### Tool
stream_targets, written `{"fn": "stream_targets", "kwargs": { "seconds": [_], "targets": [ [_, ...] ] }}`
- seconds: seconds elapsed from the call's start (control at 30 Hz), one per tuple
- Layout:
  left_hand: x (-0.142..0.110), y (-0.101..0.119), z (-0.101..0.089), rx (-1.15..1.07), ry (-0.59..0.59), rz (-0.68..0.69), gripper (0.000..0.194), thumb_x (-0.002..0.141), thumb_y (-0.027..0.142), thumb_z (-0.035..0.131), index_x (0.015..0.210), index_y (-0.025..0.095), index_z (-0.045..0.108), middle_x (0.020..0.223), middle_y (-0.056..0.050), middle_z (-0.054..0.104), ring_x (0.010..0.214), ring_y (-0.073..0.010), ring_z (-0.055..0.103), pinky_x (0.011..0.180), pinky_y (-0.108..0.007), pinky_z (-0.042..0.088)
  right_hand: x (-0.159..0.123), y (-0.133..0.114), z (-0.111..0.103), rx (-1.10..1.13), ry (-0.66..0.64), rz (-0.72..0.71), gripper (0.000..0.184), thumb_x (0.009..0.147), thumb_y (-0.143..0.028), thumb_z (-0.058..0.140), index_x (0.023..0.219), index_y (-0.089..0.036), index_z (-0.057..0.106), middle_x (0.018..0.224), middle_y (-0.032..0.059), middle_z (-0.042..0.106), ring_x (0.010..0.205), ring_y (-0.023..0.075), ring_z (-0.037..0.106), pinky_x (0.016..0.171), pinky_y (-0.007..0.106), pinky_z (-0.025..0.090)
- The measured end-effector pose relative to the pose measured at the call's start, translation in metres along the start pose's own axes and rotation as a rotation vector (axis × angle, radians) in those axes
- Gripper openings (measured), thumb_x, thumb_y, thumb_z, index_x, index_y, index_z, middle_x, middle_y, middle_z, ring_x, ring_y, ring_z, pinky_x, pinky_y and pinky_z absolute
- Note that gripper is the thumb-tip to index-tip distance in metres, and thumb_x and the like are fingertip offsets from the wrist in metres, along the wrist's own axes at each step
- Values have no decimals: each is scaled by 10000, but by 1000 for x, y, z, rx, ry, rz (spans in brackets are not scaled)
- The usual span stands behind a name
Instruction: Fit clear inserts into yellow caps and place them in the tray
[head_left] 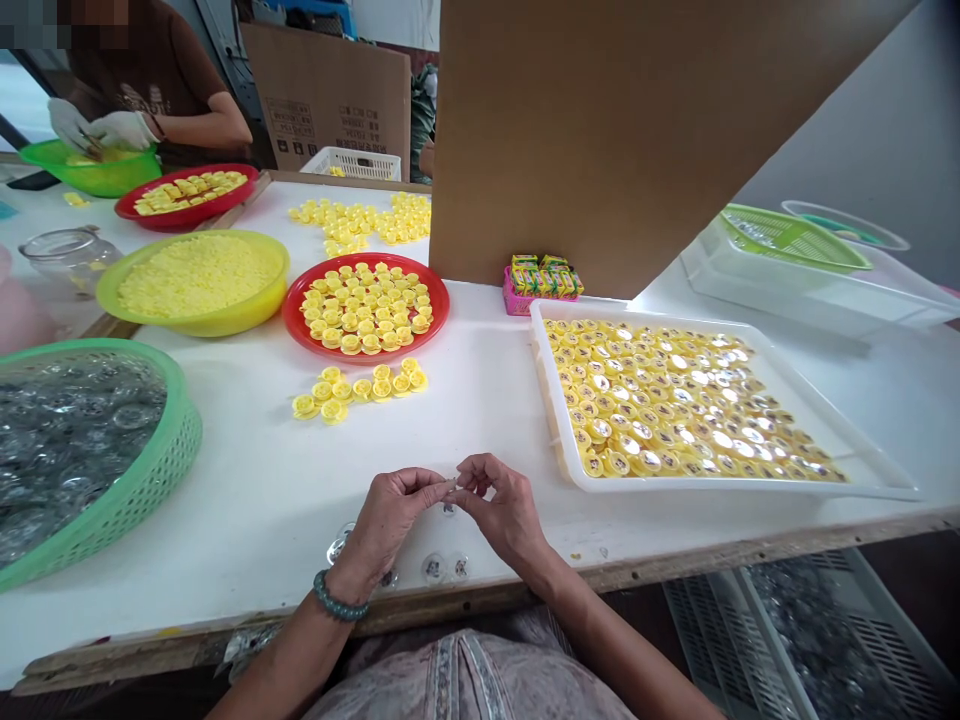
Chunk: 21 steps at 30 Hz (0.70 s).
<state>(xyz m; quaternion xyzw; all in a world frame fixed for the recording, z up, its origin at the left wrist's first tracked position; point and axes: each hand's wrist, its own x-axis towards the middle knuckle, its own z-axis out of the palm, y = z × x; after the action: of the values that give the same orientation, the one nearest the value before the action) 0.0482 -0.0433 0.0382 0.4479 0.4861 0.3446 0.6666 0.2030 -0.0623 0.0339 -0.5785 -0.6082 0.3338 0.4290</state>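
A tiny clear piece (pixel 452 483) sits pinched where the two hands meet, so small between the fingertips that its exact shape is hard to make out. The fingers (pixel 433 484) of the left hand (pixel 386 522) and the right hand (pixel 504 510) close on it from either side, curled and gripping, not released, and the work in hand is this close handling of a single piece, held just above the desk (pixel 247 530). A beaded bracelet (pixel 340 597) circles the left wrist. At 6 o'clock from the hands, a few clear round pieces (pixel 435 568) lie loose on the desk, just below the wrists. At 2 o'clock, a white plastic tray (pixel 720 484) carries a dense layer of yellow caps (pixel 660 400) with glinting faces. At 11 o'clock, a small cluster of loose yellow caps (pixel 356 392) lies just short of a red plate (pixel 442 300) stacked with more of them. At 9 o'clock, a green mesh basket (pixel 161 480) brims with clear pieces (pixel 75 440). Farther off at 10 o'clock, a co-worker's gloved hands (pixel 97 130) work over a green bowl (pixel 90 175)
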Motion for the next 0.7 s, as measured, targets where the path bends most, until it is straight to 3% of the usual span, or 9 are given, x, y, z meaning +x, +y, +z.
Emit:
{"fn": "stream_targets", "kwargs": {
  "seconds": [0.07, 0.2, 0.3, 0.4, 0.47, 0.6, 0.63, 0.7],
  "targets": [
    [1, 0, -2, -16, 19, -2, 211, 710, 351, 687, 729, 141, 681, 728, -47, 669, 745, -188, 565, 743, -284, 413, 1, -2, -4, -31, -39, -23, 210, 715, -189, 690, 903, -189, 596, 754, 2, 616, 609, 112, 538, 539, 226, 456],
    [3, 2, -8, 21, -43, -23, 200, 702, 333, 690, 701, 133, 673, 705, -42, 659, 717, -178, 557, 720, -279, 412, 4, -7, -16, -235, -234, -328, 359, 808, -166, 585, 1160, -231, 550, 1038, 67, 600, 914, 171, 557, 751, 301, 486],
    [5, 3, -13, 75, -93, -40, 212, 693, 338, 688, 678, 127, 667, 678, -38, 647, 669, -169, 551, 668, -271, 412, 9, -11, -19, -357, -356, -449, 267, 829, -143, 547, 1088, -197, 580, 937, 64, 613, 875, 182, 555, 759, 327, 475],
    [7, 8, -21, 206, -61, -6, 221, 711, 362, 666, 677, 144, 658, 661, -23, 634, 645, -165, 550, 623, -262, 413, 15, -9, -14, -395, -350, -455, 216, 820, -180, 575, 1034, -179, 595, 878, 64, 613, 798, 181, 567, 693, 315, 485],
    [11, 13, -35, 393, 89, 83, 198, 728, 363, 651, 719, 165, 654, 690, -14, 630, 648, -167, 551, 617, -266, 422, 19, -4, -7, -361, -303, -415, 225, 813, -237, 599, 1032, -188, 601, 868, 61, 610, 755, 168, 574, 636, 283, 493],
    [28, 26, -81, 944, 590, 352, 207, 765, 279, 617, 949, 184, 630, 945, -50, 606, 766, -200, 564, 735, -320, 454, 21, 10, 6, -232, -230, -282, 230, 797, -280, 619, 1015, -205, 615, 911, 59, 601, 687, 133, 568, 485, 209, 472],
    [33, 28, -94, 1067, 634, 390, 253, 776, 251, 599, 1018, 179, 611, 1010, -70, 584, 834, -219, 563, 776, -338, 455, 20, 13, 8, -198, -225, -253, 232, 796, -272, 618, 1019, -207, 616, 924, 59, 598, 688, 129, 568, 459, 197, 464],
    [45, 29, -115, 1254, 598, 417, 311, 786, 205, 570, 1093, 162, 581, 1062, -99, 556, 949, -250, 542, 847, -368, 446, 20, 18, 11, -137, -221, -215, 251, 796, -257, 613, 1043, -211, 613, 938, 59, 594, 697, 126, 570, 446, 187, 462]
  ]
}}
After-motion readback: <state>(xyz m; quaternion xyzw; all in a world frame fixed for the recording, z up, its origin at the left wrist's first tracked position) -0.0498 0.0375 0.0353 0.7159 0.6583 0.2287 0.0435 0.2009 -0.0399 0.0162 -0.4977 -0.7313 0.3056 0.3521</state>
